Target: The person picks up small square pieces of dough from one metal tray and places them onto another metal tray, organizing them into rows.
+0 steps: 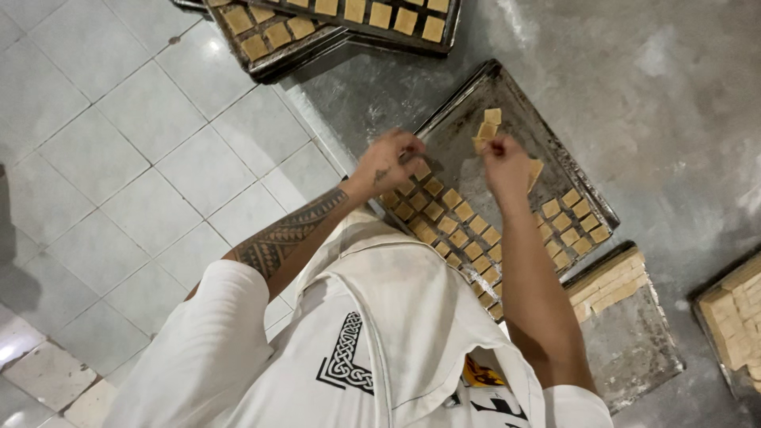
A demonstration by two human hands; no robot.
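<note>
Your left hand (388, 158) rests at the near-left edge of the metal baking tray (519, 103), its fingers curled down onto a tan dough square (422, 170) at the end of a row — whether they pinch it or only press it, you cannot tell. Your right hand (506, 162) is over the middle of the tray with fingertips closed together on a small stack of dough squares (486, 129), lifted above the bare metal. The rows of squares already laid (460, 226) fill the near half of the tray, touching or just beside one another; a second block of squares (572, 218) sits at the right end. The far corner of the tray is bare.

Around you: two more filled trays (341, 24) overlap at the top edge of the grey table (674, 103), well apart from your hands. To the right, a dusty board with a cut slab of dough (610, 281) lies just beside the tray, and another slab (733, 313) shows at the right margin. Your own right forearm crosses the near rows and hides some of them — the white tiled floor (127, 158) lies to your left
</note>
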